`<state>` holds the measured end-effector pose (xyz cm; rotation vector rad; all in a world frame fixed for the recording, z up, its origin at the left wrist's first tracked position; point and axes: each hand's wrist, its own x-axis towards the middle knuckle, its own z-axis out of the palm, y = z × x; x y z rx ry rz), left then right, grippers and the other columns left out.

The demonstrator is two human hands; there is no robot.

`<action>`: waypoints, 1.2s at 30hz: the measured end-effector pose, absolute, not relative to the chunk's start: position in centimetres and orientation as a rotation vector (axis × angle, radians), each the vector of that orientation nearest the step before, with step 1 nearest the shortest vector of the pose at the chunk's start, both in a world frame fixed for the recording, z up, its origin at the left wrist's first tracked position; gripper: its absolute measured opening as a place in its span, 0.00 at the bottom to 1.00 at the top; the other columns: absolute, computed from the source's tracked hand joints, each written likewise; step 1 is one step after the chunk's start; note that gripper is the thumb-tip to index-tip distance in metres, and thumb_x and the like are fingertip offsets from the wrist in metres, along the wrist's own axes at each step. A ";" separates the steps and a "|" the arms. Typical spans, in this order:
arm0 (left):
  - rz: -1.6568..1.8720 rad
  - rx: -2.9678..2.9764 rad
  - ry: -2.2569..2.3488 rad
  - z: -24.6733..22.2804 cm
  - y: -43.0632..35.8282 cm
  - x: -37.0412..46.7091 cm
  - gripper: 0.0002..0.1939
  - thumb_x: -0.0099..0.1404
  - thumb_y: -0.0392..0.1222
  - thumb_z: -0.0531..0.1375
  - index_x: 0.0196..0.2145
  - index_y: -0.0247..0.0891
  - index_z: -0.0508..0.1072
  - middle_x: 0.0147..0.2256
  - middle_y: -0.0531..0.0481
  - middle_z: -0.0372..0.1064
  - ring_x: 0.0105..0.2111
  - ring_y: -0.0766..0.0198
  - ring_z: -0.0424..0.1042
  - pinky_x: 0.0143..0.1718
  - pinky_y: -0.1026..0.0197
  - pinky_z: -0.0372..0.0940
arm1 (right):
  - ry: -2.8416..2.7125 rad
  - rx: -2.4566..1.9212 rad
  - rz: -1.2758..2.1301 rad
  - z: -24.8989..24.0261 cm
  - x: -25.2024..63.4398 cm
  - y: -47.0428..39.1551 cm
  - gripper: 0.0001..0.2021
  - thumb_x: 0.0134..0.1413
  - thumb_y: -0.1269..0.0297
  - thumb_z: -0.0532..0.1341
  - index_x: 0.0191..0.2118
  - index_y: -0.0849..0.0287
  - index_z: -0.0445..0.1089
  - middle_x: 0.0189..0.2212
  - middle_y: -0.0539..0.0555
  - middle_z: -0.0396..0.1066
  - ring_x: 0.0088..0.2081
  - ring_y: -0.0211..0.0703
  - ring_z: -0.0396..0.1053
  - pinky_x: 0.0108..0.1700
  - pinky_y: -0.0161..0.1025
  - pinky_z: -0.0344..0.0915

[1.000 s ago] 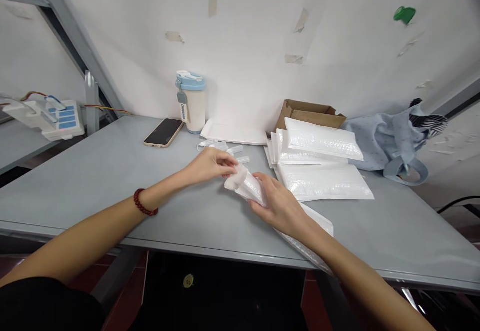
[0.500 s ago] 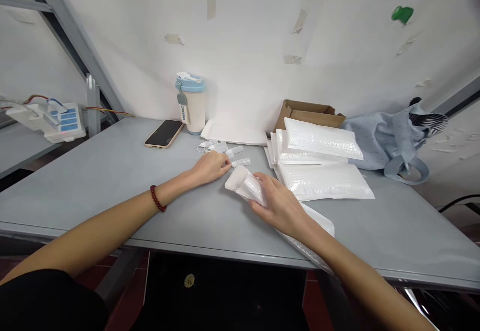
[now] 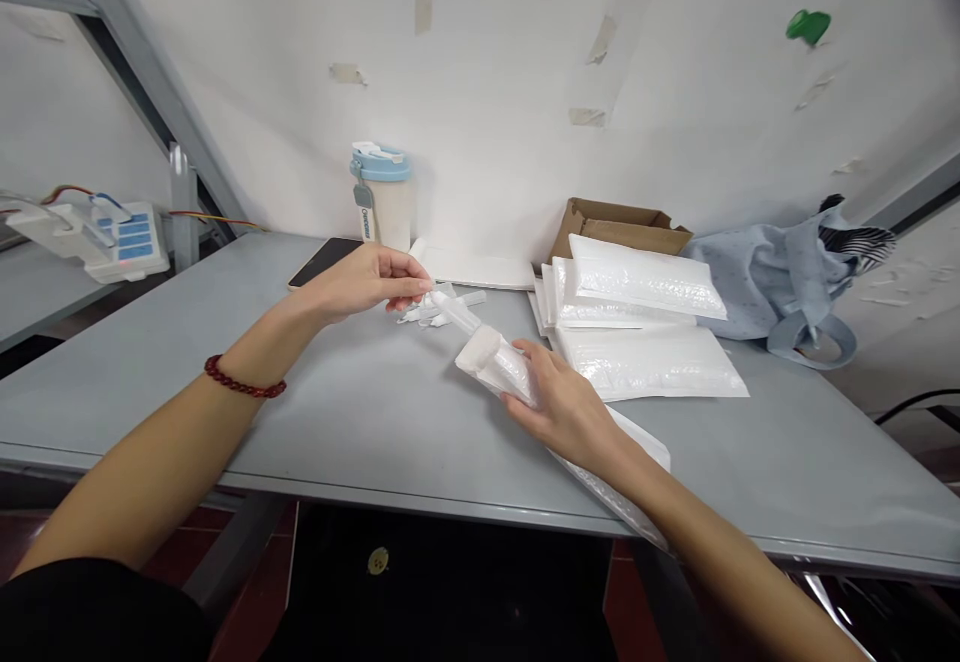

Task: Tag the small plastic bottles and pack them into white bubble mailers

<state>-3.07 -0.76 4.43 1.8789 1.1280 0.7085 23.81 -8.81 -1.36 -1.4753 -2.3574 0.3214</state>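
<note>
Between thumb and fingertips, my left hand (image 3: 367, 282) pinches one end of a slim translucent plastic tube (image 3: 456, 313) with a white tip. The tube slants down to the right, its lower end at the mouth of a white bubble mailer (image 3: 491, 360). My right hand (image 3: 562, 407) is wrapped round that mailer and keeps it bulged open. Several more translucent tubes (image 3: 427, 316) lie loose on the table just behind, partly covered by the held one. Under my right forearm, white bubble packaging (image 3: 645, 439) reaches the table's front edge; whether it belongs to the held mailer I cannot tell.
Bubble mailers (image 3: 652, 362) are stacked at the right, before a cardboard box (image 3: 585, 214) and a light blue cloth bag (image 3: 757, 272). A phone (image 3: 319, 260), a cup with a blue lid (image 3: 394, 202) and a flat white packet (image 3: 480, 270) stand or lie along the back.
My left hand has risen from the loose tubes and moved left and back, now with a tube in its fingers. My right hand and the mailer have barely shifted.
</note>
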 end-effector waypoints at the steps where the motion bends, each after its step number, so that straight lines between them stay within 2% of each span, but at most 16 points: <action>1: 0.690 1.884 1.127 4.3 -0.8 -2.9 0.11 0.62 0.45 0.61 0.29 0.33 0.74 0.21 0.55 0.64 0.23 0.72 0.59 0.28 0.66 0.58 | -2.357 -1.475 0.325 -1.4 23.8 -8.8 0.26 0.55 0.62 0.57 0.58 0.63 0.55 0.52 0.64 0.68 0.51 0.57 0.68 0.46 0.50 0.68; 7: 0.566 1.840 1.032 2.3 -1.3 -0.4 0.09 0.58 0.45 0.63 0.28 0.35 0.76 0.24 0.52 0.69 0.25 0.69 0.64 0.27 0.65 0.60 | -2.335 -1.393 0.362 -1.8 23.9 -8.8 0.26 0.55 0.62 0.58 0.58 0.63 0.54 0.52 0.64 0.67 0.52 0.55 0.67 0.50 0.50 0.67; 12: 0.505 1.830 0.901 0.2 -2.8 2.1 0.06 0.56 0.40 0.62 0.29 0.35 0.78 0.23 0.53 0.67 0.24 0.70 0.60 0.26 0.66 0.54 | -2.289 -1.332 0.405 -2.3 23.7 -8.8 0.27 0.54 0.62 0.59 0.58 0.60 0.54 0.52 0.62 0.66 0.53 0.55 0.65 0.53 0.54 0.65; 14: 0.497 1.857 0.832 -0.4 -3.3 2.7 0.06 0.55 0.35 0.58 0.24 0.34 0.75 0.22 0.55 0.62 0.24 0.70 0.56 0.25 0.65 0.51 | -2.284 -1.306 0.430 -2.4 23.5 -8.8 0.27 0.52 0.63 0.59 0.58 0.60 0.54 0.51 0.62 0.66 0.53 0.55 0.65 0.53 0.54 0.65; 18: 0.393 1.967 0.685 -0.7 -4.0 3.1 0.11 0.54 0.31 0.52 0.15 0.35 0.61 0.20 0.55 0.49 0.22 0.70 0.48 0.24 0.63 0.47 | -2.284 -1.268 0.489 -2.5 23.3 -9.1 0.27 0.50 0.66 0.59 0.57 0.62 0.55 0.49 0.62 0.67 0.52 0.54 0.66 0.51 0.53 0.66; 21: 0.279 2.040 0.590 -0.4 -4.1 3.0 0.11 0.54 0.29 0.50 0.16 0.36 0.57 0.21 0.55 0.49 0.22 0.69 0.50 0.24 0.63 0.48 | -2.286 -1.249 0.507 -2.5 23.2 -9.2 0.28 0.49 0.66 0.59 0.57 0.61 0.55 0.50 0.63 0.66 0.52 0.54 0.66 0.52 0.53 0.66; 23: 0.231 2.067 0.554 0.1 -4.1 2.7 0.10 0.54 0.29 0.51 0.17 0.36 0.59 0.22 0.54 0.53 0.24 0.68 0.53 0.25 0.63 0.50 | -2.298 -1.232 0.505 -2.5 23.1 -9.3 0.28 0.49 0.67 0.59 0.57 0.62 0.55 0.51 0.63 0.66 0.52 0.53 0.65 0.53 0.53 0.65; 25: 0.191 2.079 0.533 0.8 -3.9 2.3 0.09 0.56 0.30 0.52 0.21 0.35 0.67 0.25 0.54 0.57 0.25 0.68 0.56 0.27 0.64 0.53 | -2.308 -1.218 0.502 -2.3 23.1 -9.3 0.27 0.50 0.67 0.59 0.57 0.62 0.55 0.50 0.63 0.66 0.52 0.53 0.65 0.53 0.52 0.65; 27: 0.189 2.065 0.574 1.6 -3.6 1.7 0.08 0.59 0.34 0.54 0.29 0.37 0.74 0.26 0.53 0.62 0.27 0.68 0.58 0.28 0.65 0.55 | -2.305 -1.225 0.496 -2.1 23.2 -9.3 0.26 0.51 0.66 0.59 0.57 0.63 0.55 0.49 0.63 0.66 0.52 0.53 0.64 0.53 0.52 0.65; 29: 0.275 2.028 0.738 2.2 -3.2 0.9 0.11 0.62 0.40 0.56 0.40 0.39 0.76 0.29 0.53 0.67 0.27 0.68 0.60 0.29 0.66 0.56 | -2.286 -1.243 0.474 -2.0 23.3 -9.2 0.25 0.52 0.65 0.58 0.56 0.62 0.56 0.48 0.62 0.66 0.51 0.53 0.64 0.52 0.52 0.65; 31: 0.424 1.966 0.992 2.4 -2.6 0.3 0.17 0.62 0.45 0.59 0.47 0.39 0.74 0.32 0.51 0.71 0.27 0.68 0.62 0.26 0.67 0.56 | -2.261 -1.260 0.444 -2.0 23.5 -9.1 0.24 0.53 0.65 0.58 0.55 0.61 0.56 0.47 0.61 0.66 0.51 0.54 0.64 0.51 0.52 0.66; 33: 0.474 1.901 1.166 2.0 -2.1 0.0 0.20 0.59 0.49 0.61 0.46 0.37 0.73 0.31 0.50 0.71 0.24 0.68 0.63 0.23 0.67 0.57 | -2.253 -1.263 0.419 -2.1 23.5 -9.0 0.24 0.53 0.65 0.58 0.55 0.60 0.56 0.47 0.61 0.66 0.51 0.54 0.65 0.51 0.52 0.66; 36: 0.295 1.835 1.121 0.9 -1.9 0.4 0.15 0.59 0.52 0.61 0.32 0.35 0.74 0.22 0.52 0.67 0.19 0.68 0.63 0.19 0.66 0.56 | -2.275 -1.253 0.397 -2.2 23.6 -8.9 0.24 0.54 0.64 0.59 0.56 0.59 0.55 0.48 0.61 0.66 0.51 0.55 0.64 0.52 0.54 0.65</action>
